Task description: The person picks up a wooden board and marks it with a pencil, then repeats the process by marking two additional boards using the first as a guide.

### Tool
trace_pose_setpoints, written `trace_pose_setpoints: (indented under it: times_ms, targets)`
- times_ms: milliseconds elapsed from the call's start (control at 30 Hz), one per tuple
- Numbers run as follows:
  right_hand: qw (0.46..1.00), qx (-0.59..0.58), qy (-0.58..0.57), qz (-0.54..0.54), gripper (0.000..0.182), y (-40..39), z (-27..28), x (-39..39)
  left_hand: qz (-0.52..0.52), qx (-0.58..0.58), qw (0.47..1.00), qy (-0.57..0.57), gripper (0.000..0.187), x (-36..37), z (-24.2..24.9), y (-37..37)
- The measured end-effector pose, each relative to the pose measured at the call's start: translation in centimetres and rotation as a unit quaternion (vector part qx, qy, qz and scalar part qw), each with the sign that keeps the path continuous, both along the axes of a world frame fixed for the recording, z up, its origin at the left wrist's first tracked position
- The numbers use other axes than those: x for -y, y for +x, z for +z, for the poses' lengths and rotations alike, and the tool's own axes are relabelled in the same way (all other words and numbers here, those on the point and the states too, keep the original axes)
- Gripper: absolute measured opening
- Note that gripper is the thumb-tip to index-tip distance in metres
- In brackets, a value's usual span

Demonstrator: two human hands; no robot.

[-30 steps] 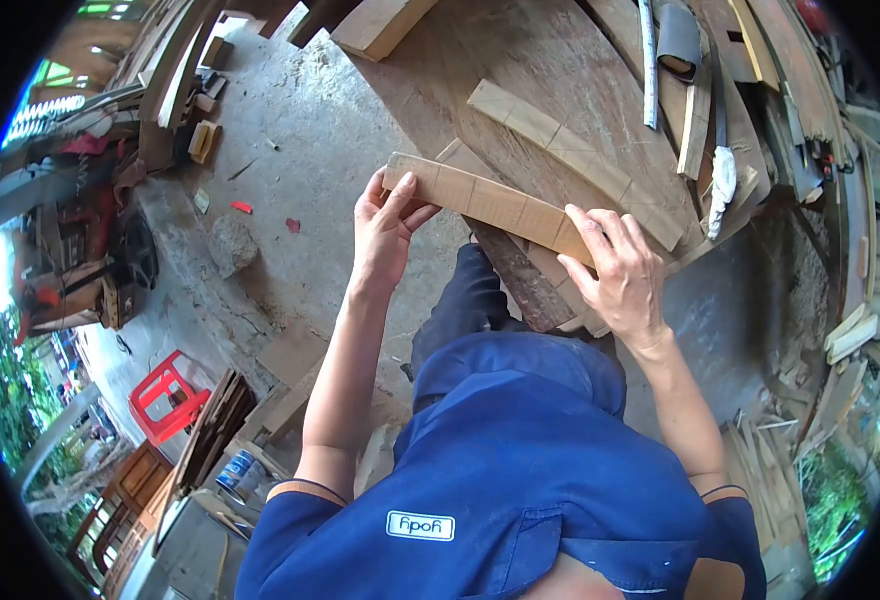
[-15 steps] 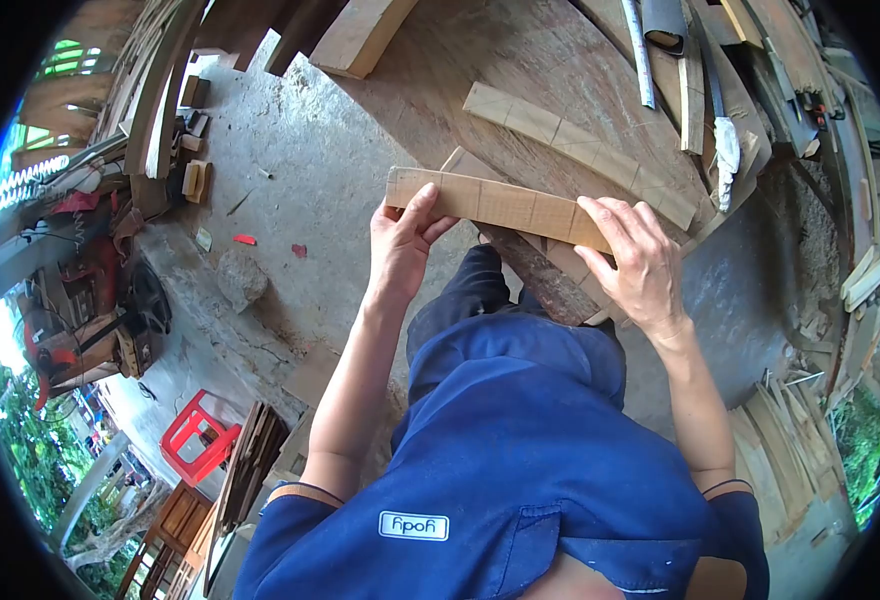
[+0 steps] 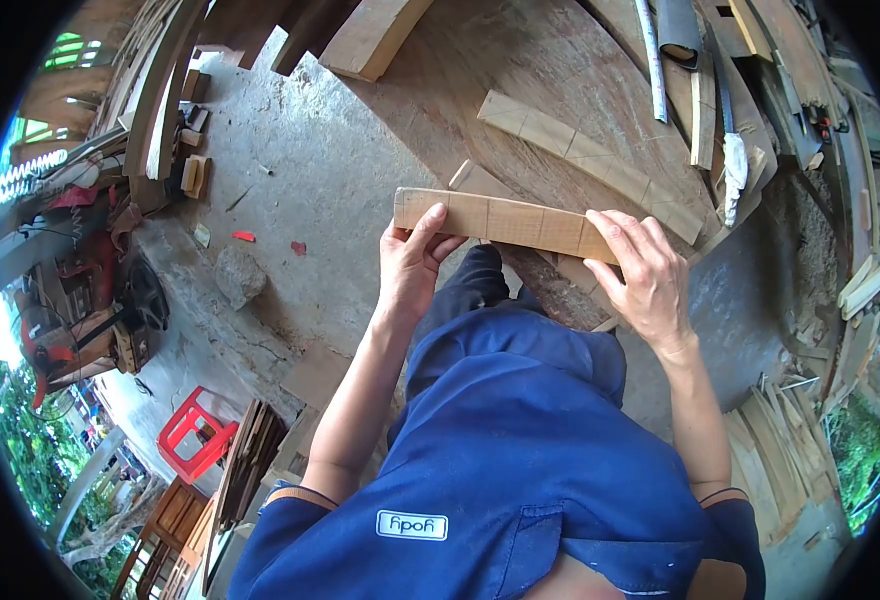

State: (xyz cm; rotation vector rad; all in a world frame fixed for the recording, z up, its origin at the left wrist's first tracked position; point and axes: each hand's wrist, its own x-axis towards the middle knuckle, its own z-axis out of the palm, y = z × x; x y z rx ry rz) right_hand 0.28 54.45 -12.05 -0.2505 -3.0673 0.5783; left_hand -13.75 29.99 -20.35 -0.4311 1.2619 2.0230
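A flat wooden strip with several pencil lines across it is held up in front of my body. My left hand grips its left end, thumb on the upper face and fingers beneath. At the right end, my right hand pinches the strip between thumb and fingers. Beyond it, a similar marked strip lies on the large wooden board. Another wooden piece shows partly behind the held strip.
A thick wood block rests at the board's far edge. On the right lie a saw-like tool with a white-wrapped handle and stacked planks. To the left are a stone, a red plastic stool and a machine.
The held strip and both hands have shifted slightly down and to the right in view, and the strip is a little more level. Both hands keep their hold.
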Motion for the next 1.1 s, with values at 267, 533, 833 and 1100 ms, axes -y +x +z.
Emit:
trace_pose_setpoints:
  times_ms: [267, 533, 833, 1100]
  targets:
    - [1.0, -0.001, 0.004, 0.005, 0.061, -0.4, 0.1, -0.1, 0.008, 0.014, 1.0, 0.015, 0.027, 0.0, -0.3, 0.3]
    - [1.0, 0.007, 0.004, 0.008, 0.06, -0.9, 0.3, -0.3, 0.021, 0.022, 0.999, 0.019, 0.027, -0.3, -0.1, 0.4]
    - [1.0, 0.014, 0.001, 0.008, 0.06, -1.4, 0.2, -0.5, 0.026, 0.021, 0.999, 0.014, 0.026, -0.3, 0.0, 0.5]
    - [1.0, 0.012, -0.002, 0.012, 0.06, -1.5, 0.0, -0.9, 0.013, 0.009, 1.0, 0.003, 0.026, -0.2, -0.2, 0.3]
